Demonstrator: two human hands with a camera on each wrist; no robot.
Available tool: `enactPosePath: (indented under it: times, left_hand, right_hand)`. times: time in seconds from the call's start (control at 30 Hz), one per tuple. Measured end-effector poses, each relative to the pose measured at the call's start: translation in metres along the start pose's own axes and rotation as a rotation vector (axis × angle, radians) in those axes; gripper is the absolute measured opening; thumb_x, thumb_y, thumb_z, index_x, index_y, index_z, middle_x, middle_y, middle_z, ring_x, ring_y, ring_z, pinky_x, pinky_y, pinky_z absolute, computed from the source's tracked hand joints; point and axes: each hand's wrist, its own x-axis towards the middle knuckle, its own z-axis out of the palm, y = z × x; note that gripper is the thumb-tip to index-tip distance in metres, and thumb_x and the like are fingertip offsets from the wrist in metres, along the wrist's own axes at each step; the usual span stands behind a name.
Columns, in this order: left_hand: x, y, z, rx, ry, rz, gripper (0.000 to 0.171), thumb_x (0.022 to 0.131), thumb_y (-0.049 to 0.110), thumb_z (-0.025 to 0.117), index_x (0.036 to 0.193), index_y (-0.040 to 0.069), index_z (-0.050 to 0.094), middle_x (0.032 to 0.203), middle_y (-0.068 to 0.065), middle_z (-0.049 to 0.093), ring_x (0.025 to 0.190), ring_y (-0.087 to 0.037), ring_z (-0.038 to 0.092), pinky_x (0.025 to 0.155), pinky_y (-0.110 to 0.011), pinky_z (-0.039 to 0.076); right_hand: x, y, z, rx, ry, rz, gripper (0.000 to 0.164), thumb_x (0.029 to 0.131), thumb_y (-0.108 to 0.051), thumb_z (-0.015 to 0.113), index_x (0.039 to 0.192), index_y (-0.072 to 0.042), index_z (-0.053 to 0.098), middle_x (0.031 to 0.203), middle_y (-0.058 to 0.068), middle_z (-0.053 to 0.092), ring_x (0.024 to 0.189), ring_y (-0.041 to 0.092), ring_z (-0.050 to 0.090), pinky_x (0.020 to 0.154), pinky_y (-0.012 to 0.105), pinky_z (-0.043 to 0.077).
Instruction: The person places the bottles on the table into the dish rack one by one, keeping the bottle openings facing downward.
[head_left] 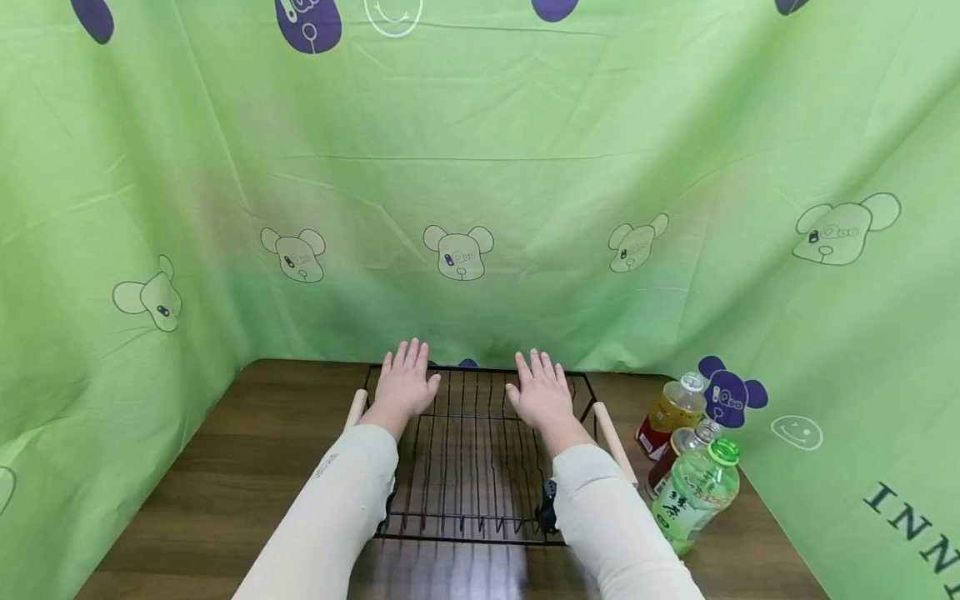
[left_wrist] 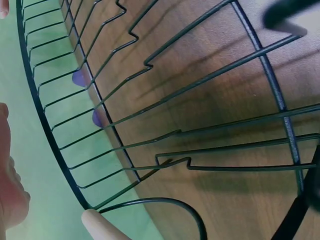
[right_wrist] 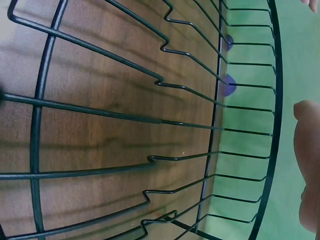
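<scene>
A black wire rack (head_left: pixel 468 450) with pale wooden handles on its two sides stands on the wooden table. My left hand (head_left: pixel 406 382) is over its far left part, fingers straight and spread, palm down. Over the far right part is my right hand (head_left: pixel 542 392), its fingers likewise straight. Neither hand holds anything; whether they touch the wires cannot be told. The left wooden handle (head_left: pixel 356 408) is beside my left wrist, and the right wooden handle (head_left: pixel 615 443) lies just right of my right forearm. In the right wrist view the rack's wires (right_wrist: pixel 100 112) run below my hand.
To the right stand a yellow-and-red labelled bottle (head_left: pixel 671 417), a dark drink bottle (head_left: pixel 678 454) and a green tea bottle (head_left: pixel 696 496). A green printed curtain (head_left: pixel 465 167) hangs behind and beside the brown table (head_left: pixel 247 467).
</scene>
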Motion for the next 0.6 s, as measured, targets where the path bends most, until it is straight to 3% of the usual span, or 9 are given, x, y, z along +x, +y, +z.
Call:
enactPosePath:
  times: [0.27,0.43,0.6]
  left_hand:
    - [0.000,-0.011,0.000,0.006,0.017,-0.016,0.067,0.106,0.045,0.027,0.158,0.010,0.006,0.166,-0.010,-0.001,0.154,-0.030,-0.001,0.124,-0.049,0.004]
    - [-0.004,-0.025,-0.006,-0.079,0.050,-0.022,0.066,0.105,0.043,0.030,0.158,0.009,0.009,0.166,-0.014,-0.003,0.154,-0.033,-0.003,0.124,-0.051,0.006]
    - [-0.012,-0.038,-0.013,-0.210,0.063,0.009,0.068,0.105,0.040,0.033,0.158,0.005,0.006,0.165,-0.017,-0.004,0.153,-0.035,-0.004,0.123,-0.052,0.004]
  right_hand:
    - [-0.002,0.002,-0.007,0.037,0.049,0.013,0.072,0.102,-0.045,0.041,0.158,-0.011,0.013,0.164,0.020,0.009,0.153,0.036,0.005,0.124,0.052,0.004]
    - [-0.009,0.004,-0.021,0.105,0.082,0.017,0.081,0.097,-0.045,0.053,0.157,-0.007,0.016,0.162,0.025,0.016,0.151,0.041,0.010,0.123,0.053,0.009]
    - [-0.017,0.013,-0.035,0.178,0.156,-0.010,0.081,0.095,-0.042,0.057,0.156,-0.003,0.020,0.159,0.028,0.022,0.147,0.045,0.019,0.119,0.058,0.020]
